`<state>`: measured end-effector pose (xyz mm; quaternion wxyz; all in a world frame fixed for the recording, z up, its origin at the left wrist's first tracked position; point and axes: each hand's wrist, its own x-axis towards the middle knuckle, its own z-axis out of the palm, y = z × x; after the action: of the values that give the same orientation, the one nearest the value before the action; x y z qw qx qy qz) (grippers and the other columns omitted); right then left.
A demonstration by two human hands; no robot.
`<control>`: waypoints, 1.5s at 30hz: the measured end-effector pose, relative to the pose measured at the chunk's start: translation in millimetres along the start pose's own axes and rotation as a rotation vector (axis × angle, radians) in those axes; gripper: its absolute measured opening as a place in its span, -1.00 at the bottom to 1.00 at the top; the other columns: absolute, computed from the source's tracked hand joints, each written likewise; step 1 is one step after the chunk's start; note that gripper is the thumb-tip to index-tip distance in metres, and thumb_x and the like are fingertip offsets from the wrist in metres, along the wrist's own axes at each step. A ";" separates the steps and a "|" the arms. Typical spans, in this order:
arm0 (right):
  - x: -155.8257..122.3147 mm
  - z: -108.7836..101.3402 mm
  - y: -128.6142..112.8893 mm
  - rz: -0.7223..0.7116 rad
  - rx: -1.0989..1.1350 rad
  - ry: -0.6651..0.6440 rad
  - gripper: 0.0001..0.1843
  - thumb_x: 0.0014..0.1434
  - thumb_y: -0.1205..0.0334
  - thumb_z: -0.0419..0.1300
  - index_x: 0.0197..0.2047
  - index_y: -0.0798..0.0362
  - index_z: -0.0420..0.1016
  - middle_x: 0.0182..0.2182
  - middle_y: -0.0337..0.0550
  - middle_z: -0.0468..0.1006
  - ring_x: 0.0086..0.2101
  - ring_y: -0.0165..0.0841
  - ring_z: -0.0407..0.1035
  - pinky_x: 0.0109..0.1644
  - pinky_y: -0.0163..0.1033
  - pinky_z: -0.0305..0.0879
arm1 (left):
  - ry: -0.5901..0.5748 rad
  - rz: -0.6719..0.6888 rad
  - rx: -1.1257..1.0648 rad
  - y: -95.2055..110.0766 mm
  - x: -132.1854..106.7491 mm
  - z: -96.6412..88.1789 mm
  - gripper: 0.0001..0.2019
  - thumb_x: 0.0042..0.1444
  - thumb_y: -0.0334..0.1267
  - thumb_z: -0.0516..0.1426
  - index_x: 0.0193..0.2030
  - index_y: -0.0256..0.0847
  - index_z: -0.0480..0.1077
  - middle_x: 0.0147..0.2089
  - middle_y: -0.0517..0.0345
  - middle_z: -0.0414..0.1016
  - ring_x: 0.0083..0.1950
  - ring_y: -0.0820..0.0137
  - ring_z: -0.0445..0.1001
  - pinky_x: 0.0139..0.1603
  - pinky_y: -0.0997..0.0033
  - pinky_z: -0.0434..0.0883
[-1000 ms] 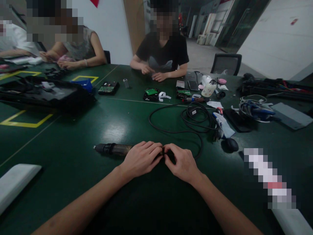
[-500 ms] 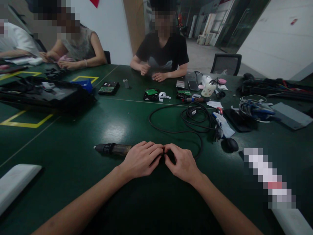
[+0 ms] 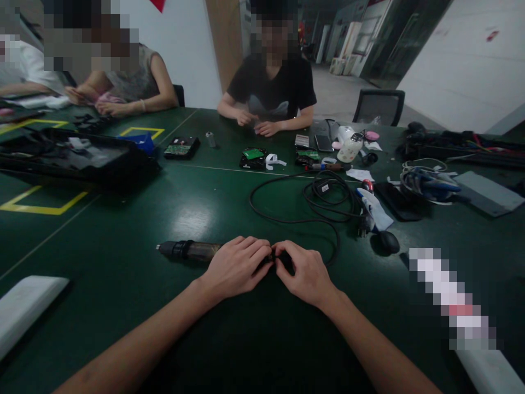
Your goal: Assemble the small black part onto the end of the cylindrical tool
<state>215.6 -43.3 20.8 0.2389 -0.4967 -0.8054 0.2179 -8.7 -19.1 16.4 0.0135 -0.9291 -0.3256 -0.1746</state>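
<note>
An electric screwdriver (image 3: pixel 200 251) with a dark body lies across the green table, its tip pointing left. My left hand (image 3: pixel 241 265) is wrapped over its rear half, which the fingers hide. Close beside it, my right hand (image 3: pixel 307 273) pinches at the tool's tail end, thumb and forefinger almost touching the left fingertips. A black cord (image 3: pixel 295 221) curves round and passes out of sight behind my right hand. The small part between the fingers is mostly covered.
Behind the hands the cord lies coiled near a mouse (image 3: pixel 385 242) and a black tray (image 3: pixel 397 201). Circuit-board units (image 3: pixel 253 157) and a bottle (image 3: pixel 350 148) stand farther off. A black housing (image 3: pixel 74 158) is at left, white blocks (image 3: pixel 30 306) at the near sides. Across the table sit several people.
My hands stay nearly in place, with only slight finger movement at the tool's tail end. Across the table, a person's hand has shifted a little toward their other hand.
</note>
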 end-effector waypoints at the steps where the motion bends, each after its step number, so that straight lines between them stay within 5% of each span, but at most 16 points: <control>1: 0.1 -0.3 0.0 0.001 0.000 -0.005 -0.85 0.35 0.28 0.18 -0.02 -0.08 0.42 -0.07 -0.20 0.62 -0.19 -0.28 0.53 -0.13 -0.23 0.32 | -0.004 0.016 -0.013 -0.2 0.0 -0.7 -0.77 0.42 -0.14 0.07 0.09 -0.18 0.39 0.12 0.06 0.55 0.05 0.24 0.55 -0.02 0.19 0.40; 23: 0.3 -2.8 -1.5 -0.001 -0.011 -0.009 -0.89 0.36 0.25 0.19 -0.05 -0.09 0.42 -0.10 -0.20 0.63 -0.26 -0.29 0.52 -0.20 -0.24 0.31 | 0.013 0.027 -0.013 0.3 0.6 -0.5 -0.75 0.42 -0.16 0.05 0.12 -0.17 0.41 0.15 0.06 0.55 0.08 0.25 0.54 0.00 0.19 0.42; 29: 0.3 -0.5 -0.2 -0.010 -0.009 0.006 -0.89 0.36 0.27 0.17 -0.05 -0.09 0.41 -0.07 -0.20 0.63 -0.22 -0.28 0.54 -0.16 -0.23 0.32 | 0.032 -0.018 0.013 0.1 0.6 1.8 -0.78 0.45 -0.14 0.03 -0.01 -0.19 0.42 0.05 0.03 0.56 0.01 0.26 0.56 -0.04 0.22 0.42; 45: 0.1 -2.2 -1.6 0.001 -0.021 -0.008 -0.88 0.36 0.25 0.18 -0.04 -0.09 0.41 -0.11 -0.21 0.63 -0.27 -0.29 0.51 -0.24 -0.24 0.27 | 0.007 0.019 -0.019 0.3 0.6 0.7 -0.76 0.42 -0.14 0.06 0.10 -0.17 0.40 0.14 0.06 0.55 0.07 0.25 0.54 -0.02 0.18 0.41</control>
<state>215.8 -43.6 23.5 0.2305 -0.4986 -0.8084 0.2117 -7.8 -18.9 16.0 0.0076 -0.9317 -0.3151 -0.1808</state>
